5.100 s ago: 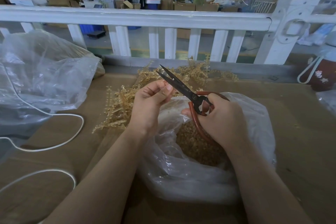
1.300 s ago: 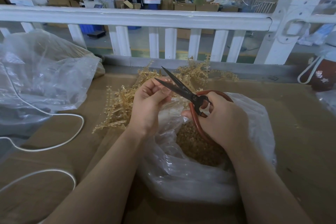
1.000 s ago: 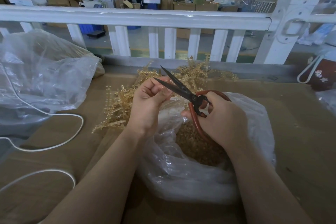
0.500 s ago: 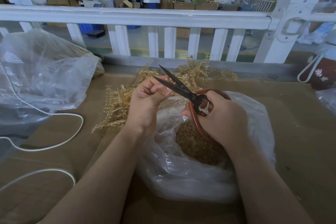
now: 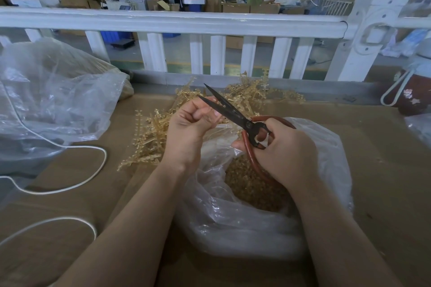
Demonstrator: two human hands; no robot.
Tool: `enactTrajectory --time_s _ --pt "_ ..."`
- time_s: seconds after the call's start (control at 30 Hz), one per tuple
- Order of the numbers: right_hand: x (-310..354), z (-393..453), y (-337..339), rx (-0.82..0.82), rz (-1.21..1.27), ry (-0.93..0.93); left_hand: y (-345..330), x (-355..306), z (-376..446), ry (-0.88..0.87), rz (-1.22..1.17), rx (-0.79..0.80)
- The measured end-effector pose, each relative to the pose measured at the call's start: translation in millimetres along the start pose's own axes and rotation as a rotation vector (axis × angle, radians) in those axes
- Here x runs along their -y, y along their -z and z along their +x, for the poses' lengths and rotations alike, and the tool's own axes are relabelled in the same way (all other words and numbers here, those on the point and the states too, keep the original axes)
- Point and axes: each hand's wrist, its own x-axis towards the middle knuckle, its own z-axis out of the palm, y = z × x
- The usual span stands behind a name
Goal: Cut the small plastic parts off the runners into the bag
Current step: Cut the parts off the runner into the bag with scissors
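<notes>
Over the open mouth of the clear bag (image 5: 263,223), near the middle of the brown surface (image 5: 384,170), both hands work close together. The right hand (image 5: 283,149) grips the red loop handles of the scissors (image 5: 235,114); their dark blades are parted and point up and to the far left, the tips level with the left hand's knuckles. The left hand (image 5: 190,123) is curled, thumb and fingers pinched together right beside the lower blade; what it pinches is too small to make out. Amber cut parts (image 5: 251,186) fill the bottom of the bag, directly under the right wrist.

A heap of amber runners (image 5: 158,133) spreads from just left of the left hand to the far edge of the surface, where it meets the grey sill below the white railing (image 5: 172,22). On the left, a large crumpled plastic bag (image 5: 53,91) takes up the far left corner, and a white cord (image 5: 70,187) loops across the near left part of the surface. On the right, bare brown surface runs from the bag to the right edge, with a dark red container (image 5: 412,98) at the far right corner. Both forearms reach in from the near edge.
</notes>
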Motion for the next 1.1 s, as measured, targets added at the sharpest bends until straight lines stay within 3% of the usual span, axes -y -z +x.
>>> enactTrajectory --time_s 0.33,1.1 --pt "-1.9 0.2 -1.8 0.002 -0.03 -0.002 0.7 -0.4 -0.8 -0.038 0.127 -0.036" --pt "2.3 -0.3 1.0 -0.044 -0.016 0.031 1.5 0.9 0.4 -0.016 0.032 -0.049"
